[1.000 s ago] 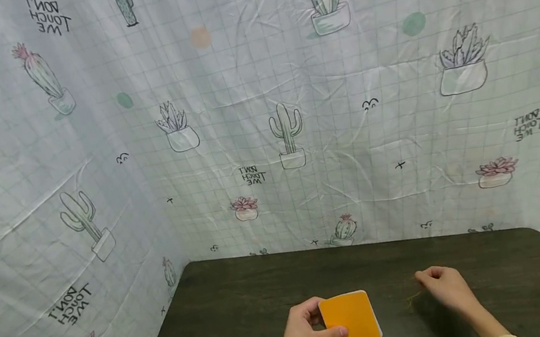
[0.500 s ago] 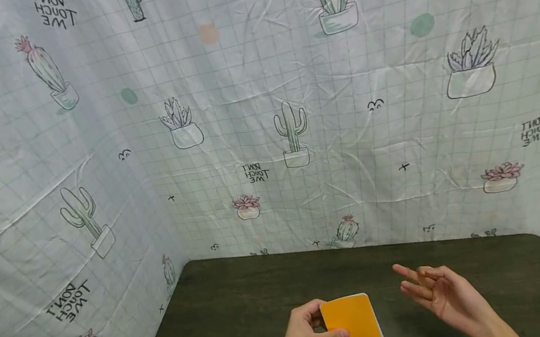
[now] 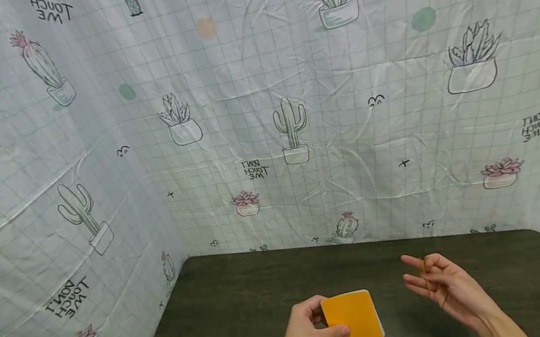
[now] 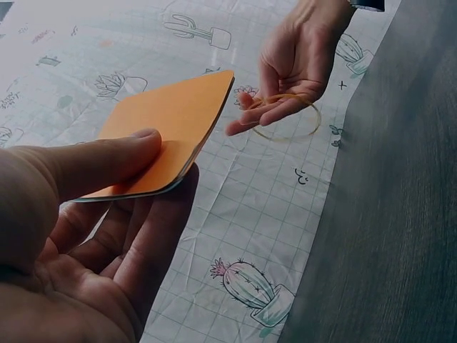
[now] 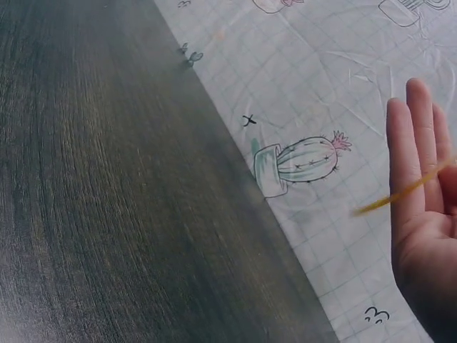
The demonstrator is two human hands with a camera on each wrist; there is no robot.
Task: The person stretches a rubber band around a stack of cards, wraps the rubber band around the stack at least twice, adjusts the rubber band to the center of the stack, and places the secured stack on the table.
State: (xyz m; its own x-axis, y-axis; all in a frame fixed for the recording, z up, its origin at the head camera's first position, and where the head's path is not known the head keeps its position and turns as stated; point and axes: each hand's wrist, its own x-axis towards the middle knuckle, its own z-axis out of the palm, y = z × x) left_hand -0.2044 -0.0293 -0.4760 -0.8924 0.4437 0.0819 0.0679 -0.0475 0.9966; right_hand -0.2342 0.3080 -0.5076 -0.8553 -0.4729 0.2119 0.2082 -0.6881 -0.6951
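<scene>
My left hand grips a small square orange notebook, thumb on its orange cover and fingers beneath. The left wrist view shows the notebook tilted, its thin page edges toward the camera. To the right, my right hand is raised with its palm turned inward. A thin yellow rubber band hangs at its fingers; thumb and a bent finger seem to pinch it, while other fingers stay extended. In the right wrist view the rubber band crosses in front of the fingers; part of it is cut off at the edge.
Both hands are above a dark wood-grain table. Behind it and at both sides hangs a pale gridded cloth printed with cacti, meeting the table's far edge.
My right hand has turned from a palm-down pinch to palm inward, with some fingers extended and the rubber band still on it. The left hand and notebook have hardly moved.
</scene>
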